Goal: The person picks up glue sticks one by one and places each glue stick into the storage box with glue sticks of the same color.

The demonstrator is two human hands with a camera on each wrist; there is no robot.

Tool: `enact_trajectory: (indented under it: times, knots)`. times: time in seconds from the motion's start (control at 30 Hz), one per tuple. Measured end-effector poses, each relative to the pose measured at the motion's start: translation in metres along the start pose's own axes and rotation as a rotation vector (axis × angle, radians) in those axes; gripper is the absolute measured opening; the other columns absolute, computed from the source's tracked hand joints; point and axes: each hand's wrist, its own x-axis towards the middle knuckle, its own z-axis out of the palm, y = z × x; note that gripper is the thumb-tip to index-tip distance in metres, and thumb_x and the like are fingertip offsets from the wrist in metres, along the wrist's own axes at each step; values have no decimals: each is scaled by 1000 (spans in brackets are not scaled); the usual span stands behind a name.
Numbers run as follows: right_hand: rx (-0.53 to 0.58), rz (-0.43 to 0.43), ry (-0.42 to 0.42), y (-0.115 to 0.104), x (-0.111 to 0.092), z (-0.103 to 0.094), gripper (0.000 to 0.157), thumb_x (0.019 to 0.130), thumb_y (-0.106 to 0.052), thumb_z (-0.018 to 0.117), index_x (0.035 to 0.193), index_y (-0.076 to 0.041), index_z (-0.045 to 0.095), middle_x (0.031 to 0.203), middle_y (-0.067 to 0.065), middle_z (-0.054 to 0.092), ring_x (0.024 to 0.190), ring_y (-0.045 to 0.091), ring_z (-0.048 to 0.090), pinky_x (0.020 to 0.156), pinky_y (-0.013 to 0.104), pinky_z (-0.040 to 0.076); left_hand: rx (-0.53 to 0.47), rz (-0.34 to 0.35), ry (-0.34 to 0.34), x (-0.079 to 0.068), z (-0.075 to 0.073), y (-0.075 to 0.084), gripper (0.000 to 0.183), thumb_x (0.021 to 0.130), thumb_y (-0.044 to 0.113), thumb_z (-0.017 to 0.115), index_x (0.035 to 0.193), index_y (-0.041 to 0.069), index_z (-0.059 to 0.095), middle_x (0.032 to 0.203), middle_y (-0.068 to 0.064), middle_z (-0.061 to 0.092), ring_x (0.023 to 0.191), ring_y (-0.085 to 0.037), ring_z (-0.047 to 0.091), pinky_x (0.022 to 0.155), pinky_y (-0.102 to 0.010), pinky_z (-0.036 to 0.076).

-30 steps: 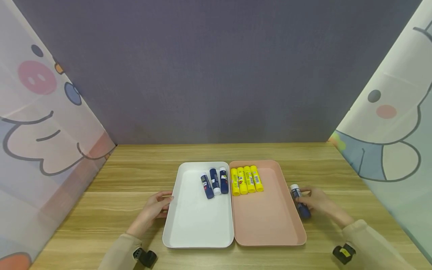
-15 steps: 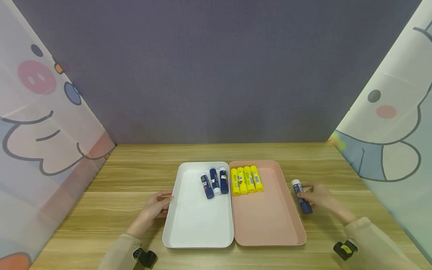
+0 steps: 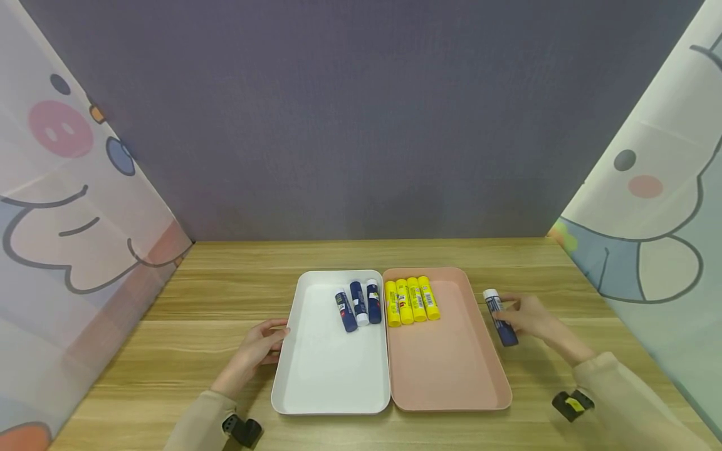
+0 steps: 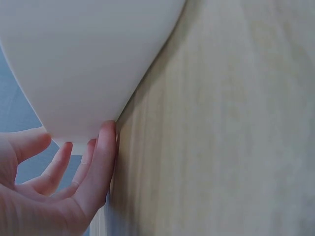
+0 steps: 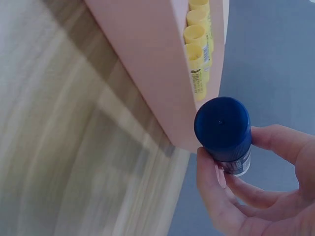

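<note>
In my right hand, thumb and fingers pinch a dark blue glue stick with a white cap, just right of the pink tray. The right wrist view shows its blue base toward the camera, close by the tray's outer wall. My left hand rests against the left side of the white tray. Its fingertips touch the outer wall, with the thumb at the rim. Several yellow glue sticks lie side by side in the pink tray's back left corner.
Three blue glue sticks lie in the white tray near its right wall. The trays stand edge to edge on a wooden table. A grey panel rises at the back, with cartoon-printed sheets at both sides.
My right hand has moved the blue glue stick a little away from me, along the pink tray's right side. The left hand and both trays have stayed in place.
</note>
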Motion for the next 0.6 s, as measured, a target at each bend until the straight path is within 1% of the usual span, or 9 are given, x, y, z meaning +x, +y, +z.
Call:
enact_trajectory:
  times: [0.2, 0.3, 0.53, 0.6]
  knots:
    - [-13, -18, -4, -9, 1, 1, 61, 84, -12, 56, 126, 21, 26, 88, 21, 56, 69, 20, 61, 63, 37, 52, -10, 15, -24, -1, -2, 0, 49, 84, 20, 59, 122, -7, 41, 95, -8, 59, 70, -14, 62, 62, -33, 52]
    - [-20, -33, -12, -13, 2, 3, 61, 84, -14, 56, 126, 21, 26, 90, 22, 56, 71, 21, 62, 65, 37, 52, -17, 13, -29, -1, -2, 0, 49, 85, 20, 59, 122, -7, 41, 95, -9, 59, 69, -14, 62, 61, -32, 52]
    - [-7, -55, -42, -26, 5, 10, 59, 85, -12, 55, 127, 19, 27, 89, 20, 56, 71, 19, 61, 65, 37, 52, -14, -3, -4, -1, 0, 1, 44, 86, 15, 56, 122, -6, 42, 96, -11, 59, 69, -14, 62, 61, -33, 52]
    - [-14, -62, -48, -31, 6, 11, 59, 85, -13, 55, 127, 19, 27, 89, 21, 56, 71, 20, 61, 65, 37, 52, -15, -2, -7, 0, 0, 1, 44, 86, 15, 56, 122, -7, 41, 95, -11, 59, 69, -14, 62, 62, -33, 52]
